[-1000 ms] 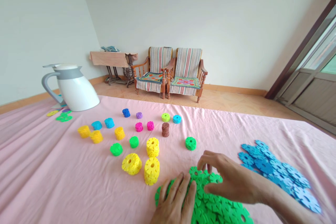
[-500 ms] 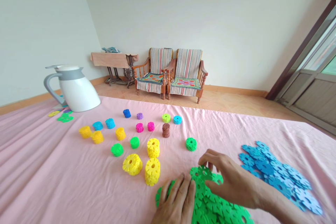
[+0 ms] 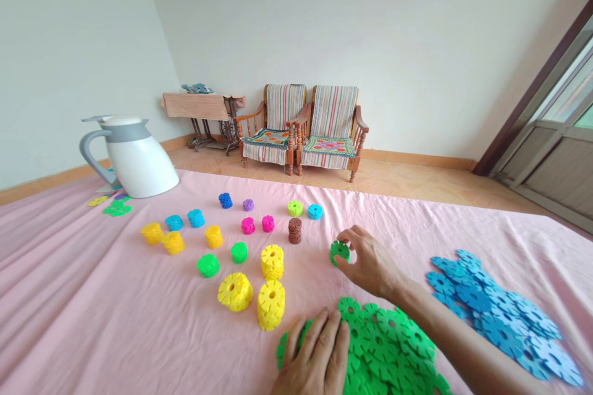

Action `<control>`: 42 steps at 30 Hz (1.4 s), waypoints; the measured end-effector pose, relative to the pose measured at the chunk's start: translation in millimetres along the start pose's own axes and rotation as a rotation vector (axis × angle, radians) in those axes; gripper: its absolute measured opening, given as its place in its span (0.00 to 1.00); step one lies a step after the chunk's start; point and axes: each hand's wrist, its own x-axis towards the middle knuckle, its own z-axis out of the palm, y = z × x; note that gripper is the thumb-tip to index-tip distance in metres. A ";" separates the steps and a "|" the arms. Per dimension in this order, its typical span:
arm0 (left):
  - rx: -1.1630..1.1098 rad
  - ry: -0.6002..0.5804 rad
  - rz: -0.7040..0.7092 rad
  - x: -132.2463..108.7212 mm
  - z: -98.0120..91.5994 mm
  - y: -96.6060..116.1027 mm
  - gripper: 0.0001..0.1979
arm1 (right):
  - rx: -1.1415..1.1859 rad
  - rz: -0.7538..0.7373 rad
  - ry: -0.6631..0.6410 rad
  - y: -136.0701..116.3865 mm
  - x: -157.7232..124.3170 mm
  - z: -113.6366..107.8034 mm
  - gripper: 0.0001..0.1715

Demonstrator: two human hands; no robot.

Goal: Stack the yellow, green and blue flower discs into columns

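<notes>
Plainly, the grip of the right hand (image 3: pixel 365 262) is closed on the small green stack (image 3: pixel 340 251) just right of the frame's centre, thumb and fingertips pinching its toothed rim. That stack sits low on the pink sheet (image 3: pixel 92 321); whether it rests there or is just clear of it, I cannot tell. It is wider than tall, so its long measure runs across the discs, and its short axis through the centre hole stands roughly upright, with the flat face turned up and a little toward the camera. The left hand (image 3: pixel 315 358), at the bottom centre, lies open and flat with fingers spread on the left edge of the green pile (image 3: pixel 393 345), holding nothing. By the look of it, the stacking is partly done. Three yellow stacks (image 3: pixel 272 261) stand left of centre, one of them tipped on its side, and shorter ones in green, pink, blue, brown and yellow are spread beyond them. Left to do seem the loose green pile and the blue pile (image 3: pixel 500 315) at the lower right. A white jug (image 3: pixel 134 157) stands at the upper left.
</notes>
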 end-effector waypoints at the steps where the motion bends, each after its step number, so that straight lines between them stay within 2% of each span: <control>1: 0.009 -0.006 0.002 -0.1 0.1 0.1 0.18 | -0.011 0.002 -0.003 0.1 0.5 1.1 0.08; 8: 0.034 -0.052 0.017 -1.8 -0.3 0.1 0.19 | -0.045 0.017 -0.022 3.4 -0.5 4.2 0.08; 13: 0.003 -0.050 0.012 -1.8 -0.7 -1.0 0.20 | 0.047 0.030 -0.002 0.4 -6.5 -8.8 0.13; 15: -0.013 -0.049 0.002 -1.6 -1.2 -1.2 0.22 | 0.109 0.030 -0.087 -3.6 -14.1 -20.6 0.10; 17: -0.030 -0.053 -0.005 -1.2 -2.2 -0.1 0.24 | 0.171 0.019 -0.250 -9.4 -25.2 -34.2 0.08; 20: -0.071 -0.088 -0.068 0.5 -5.3 4.8 0.27 | 0.245 0.017 -0.476 -20.3 -43.9 -52.0 0.15; 23: -0.125 -0.149 -0.187 3.4 -10.3 10.6 0.30 | 0.299 0.022 -0.576 -30.2 -57.5 -60.8 0.25; 26: -0.147 -0.175 -0.224 6.2 -14.8 13.2 0.30 | 0.314 -0.001 -0.596 -35.7 -61.9 -60.3 0.28; 32: -0.158 -0.175 -0.243 8.7 -17.7 12.3 0.30 | 0.297 -0.016 -0.559 -35.7 -60.9 -51.4 0.25; 38: -0.150 -0.178 -0.254 7.2 -18.0 12.4 0.30 | 0.275 0.036 -0.598 -36.4 -64.0 -53.9 0.23; 42: -0.139 -0.177 -0.254 4.5 -17.3 12.0 0.31 | 0.268 0.053 -0.572 -35.1 -63.2 -51.4 0.21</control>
